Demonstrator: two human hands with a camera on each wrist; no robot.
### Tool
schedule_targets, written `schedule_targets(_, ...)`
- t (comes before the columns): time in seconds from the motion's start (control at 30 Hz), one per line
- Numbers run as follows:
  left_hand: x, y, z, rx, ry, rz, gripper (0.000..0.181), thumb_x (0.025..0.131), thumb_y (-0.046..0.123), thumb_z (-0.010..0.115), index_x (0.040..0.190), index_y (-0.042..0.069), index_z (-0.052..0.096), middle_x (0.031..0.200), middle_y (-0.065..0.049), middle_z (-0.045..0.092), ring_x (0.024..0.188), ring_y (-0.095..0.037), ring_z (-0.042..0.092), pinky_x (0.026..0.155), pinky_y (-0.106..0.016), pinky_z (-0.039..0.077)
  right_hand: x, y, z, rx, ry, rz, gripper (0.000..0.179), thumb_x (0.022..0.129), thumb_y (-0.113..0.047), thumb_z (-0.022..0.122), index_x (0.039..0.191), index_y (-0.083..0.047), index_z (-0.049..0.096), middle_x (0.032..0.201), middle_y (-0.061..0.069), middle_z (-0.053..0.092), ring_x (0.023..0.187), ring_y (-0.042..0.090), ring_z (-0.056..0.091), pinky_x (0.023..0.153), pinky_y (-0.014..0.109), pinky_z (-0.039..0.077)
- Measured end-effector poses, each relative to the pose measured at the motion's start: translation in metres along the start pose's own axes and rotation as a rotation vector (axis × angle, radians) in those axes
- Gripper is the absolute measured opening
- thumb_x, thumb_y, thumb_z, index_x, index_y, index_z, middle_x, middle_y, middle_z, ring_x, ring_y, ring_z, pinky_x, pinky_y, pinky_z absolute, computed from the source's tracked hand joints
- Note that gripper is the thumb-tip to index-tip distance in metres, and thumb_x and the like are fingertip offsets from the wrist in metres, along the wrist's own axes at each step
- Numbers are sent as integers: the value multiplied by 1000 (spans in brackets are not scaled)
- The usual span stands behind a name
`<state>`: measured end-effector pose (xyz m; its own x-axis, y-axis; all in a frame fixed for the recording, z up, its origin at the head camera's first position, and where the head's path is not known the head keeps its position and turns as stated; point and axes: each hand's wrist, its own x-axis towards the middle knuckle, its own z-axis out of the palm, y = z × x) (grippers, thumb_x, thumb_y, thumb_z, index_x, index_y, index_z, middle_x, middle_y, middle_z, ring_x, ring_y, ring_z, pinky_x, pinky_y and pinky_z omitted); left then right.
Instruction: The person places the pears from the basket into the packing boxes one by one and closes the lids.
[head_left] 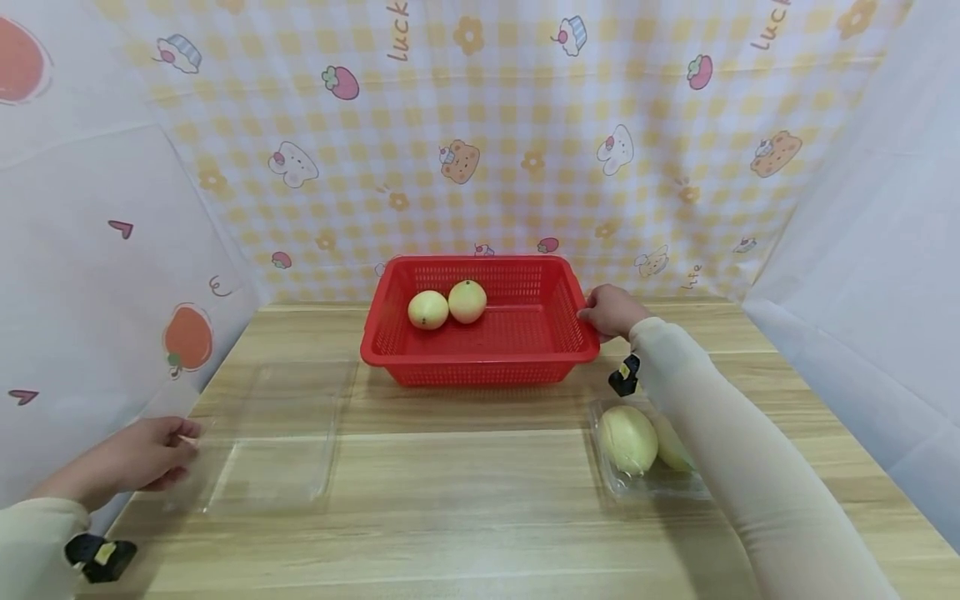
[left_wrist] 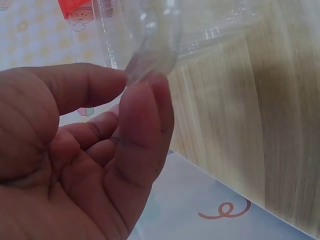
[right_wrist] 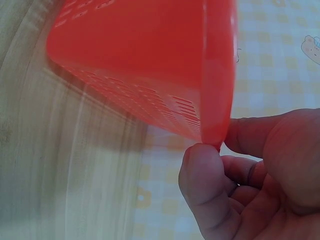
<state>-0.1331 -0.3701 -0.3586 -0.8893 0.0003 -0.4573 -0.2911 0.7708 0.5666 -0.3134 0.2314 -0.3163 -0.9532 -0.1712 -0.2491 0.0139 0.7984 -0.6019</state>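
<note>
At the back middle of the table stands a red plastic basket (head_left: 480,358) with slotted walls. Two pale yellow round fruits (head_left: 467,302) lie inside it, towards its left. My right hand (head_left: 615,312) pinches the basket's right rim between thumb and fingers, as the right wrist view also shows. On the left lies a clear plastic box (head_left: 288,437), whose outline is faint. My left hand (head_left: 153,454) pinches its clear plastic edge (left_wrist: 150,55) at the left side, between thumb and fingertips.
At the right, a clear plastic tray (head_left: 611,479) holds pale yellow fruits (head_left: 628,440), partly covered by my right sleeve (head_left: 738,450). A patterned cloth (head_left: 510,150) hangs behind the wooden table (head_left: 450,533), with white cloth along both sides.
</note>
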Motion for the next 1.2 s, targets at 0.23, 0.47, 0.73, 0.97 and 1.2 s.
schedule_targets(0.23, -10, -2, 6, 9, -24, -4, 36, 99, 5, 51, 124, -19, 40, 91, -8, 56, 75, -20, 57, 64, -35, 53, 1, 1, 0, -15, 3, -11, 24, 102, -11, 53, 112, 10, 56, 94, 19, 66, 71, 20, 69, 66, 33, 58)
schedule_targets(0.47, -21, 4, 17, 1, -44, 80, 35, 99, 2, 49, 124, -20, 39, 87, -8, 54, 69, -21, 56, 59, -34, 52, 0, 0, 0, -21, 7, -5, 24, 102, -12, 52, 112, 10, 57, 94, 18, 67, 71, 19, 69, 65, 31, 58)
schedule_targets(0.73, -33, 9, 28, -39, -118, 162, 36, 99, 3, 52, 127, -15, 41, 85, -9, 52, 64, -18, 52, 54, -30, 48, 1, 3, -1, -20, 5, -4, 24, 102, -13, 53, 111, 9, 57, 92, 17, 66, 71, 19, 69, 65, 31, 58)
schedule_targets(0.97, -41, 12, 40, -47, -127, 266, 37, 98, 5, 54, 127, -15, 41, 84, -9, 52, 61, -14, 53, 52, -28, 47, 3, 4, -1, -19, 9, -1, 24, 102, -13, 53, 111, 9, 57, 91, 17, 67, 71, 20, 69, 65, 31, 58)
schedule_targets(1.2, -42, 18, 48, -96, -160, 281, 41, 99, 5, 54, 130, -16, 38, 86, -10, 51, 65, -16, 53, 55, -31, 50, 0, 3, 0, -24, 19, -13, 23, 102, -12, 53, 110, 9, 57, 91, 17, 66, 70, 18, 69, 64, 31, 58)
